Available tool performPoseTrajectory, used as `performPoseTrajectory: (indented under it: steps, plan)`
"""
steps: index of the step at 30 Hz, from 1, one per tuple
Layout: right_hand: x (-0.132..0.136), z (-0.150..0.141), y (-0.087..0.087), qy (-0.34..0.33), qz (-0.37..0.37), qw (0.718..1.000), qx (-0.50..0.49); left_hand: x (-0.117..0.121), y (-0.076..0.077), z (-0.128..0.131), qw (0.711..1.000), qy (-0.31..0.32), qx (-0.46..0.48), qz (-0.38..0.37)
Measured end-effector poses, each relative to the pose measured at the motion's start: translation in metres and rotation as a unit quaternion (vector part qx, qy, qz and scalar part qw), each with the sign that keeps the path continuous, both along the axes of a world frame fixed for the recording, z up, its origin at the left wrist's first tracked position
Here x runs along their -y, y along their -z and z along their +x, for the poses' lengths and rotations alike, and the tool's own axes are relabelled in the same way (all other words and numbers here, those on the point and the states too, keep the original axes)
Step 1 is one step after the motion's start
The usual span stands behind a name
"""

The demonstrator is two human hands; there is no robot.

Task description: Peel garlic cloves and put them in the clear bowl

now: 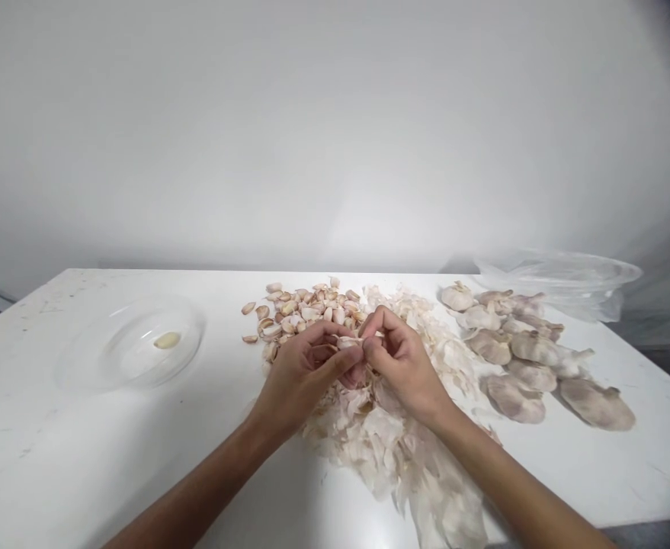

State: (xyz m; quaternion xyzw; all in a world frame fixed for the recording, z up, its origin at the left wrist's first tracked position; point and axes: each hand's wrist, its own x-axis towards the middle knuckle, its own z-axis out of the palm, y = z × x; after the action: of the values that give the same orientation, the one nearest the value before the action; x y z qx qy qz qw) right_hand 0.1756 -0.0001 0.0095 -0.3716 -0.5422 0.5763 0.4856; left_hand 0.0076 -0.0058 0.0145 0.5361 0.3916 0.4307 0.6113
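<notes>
My left hand [303, 372] and my right hand [399, 362] meet over the middle of a white table [54, 457]. Both pinch one garlic clove [348, 343] between their fingertips, fingers curled round it. Just beyond the hands lies a pile of unpeeled cloves [306, 309]. Under and in front of the hands spreads a heap of papery garlic skins [403, 450]. A clear glass dish [134, 343] at the left holds one peeled clove [167, 340].
Several whole garlic bulbs [532, 351] lie on the right side of the table. Behind them sits a clear plastic bag [563, 278]. A plain white wall rises behind the table. The table's right edge drops off near the bulbs.
</notes>
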Motion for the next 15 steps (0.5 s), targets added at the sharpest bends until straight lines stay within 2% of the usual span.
performPoseTrajectory:
  steps: [3, 8, 11, 15]
  plan:
    - [-0.0037, 0.0018, -0.0022, -0.015, -0.008, 1.0, -0.002, 0.0016, 0.0003, -0.0004, 0.998, -0.026, -0.05, 0.036]
    - [-0.0086, 0.0041, -0.0002, -0.025, -0.077, 0.992, -0.096, 0.001, 0.003, -0.0012, 0.992, -0.032, -0.095, 0.078]
    - [-0.0097, 0.006, -0.0006, -0.018, -0.108, 0.984, -0.143, 0.0007, 0.004, -0.0018, 0.991, -0.032, -0.116, 0.062]
    - [-0.0108, 0.0083, -0.0007, -0.006, -0.111, 0.981, -0.159, 0.0004, 0.0024, -0.002, 0.992, -0.027, -0.118, 0.028]
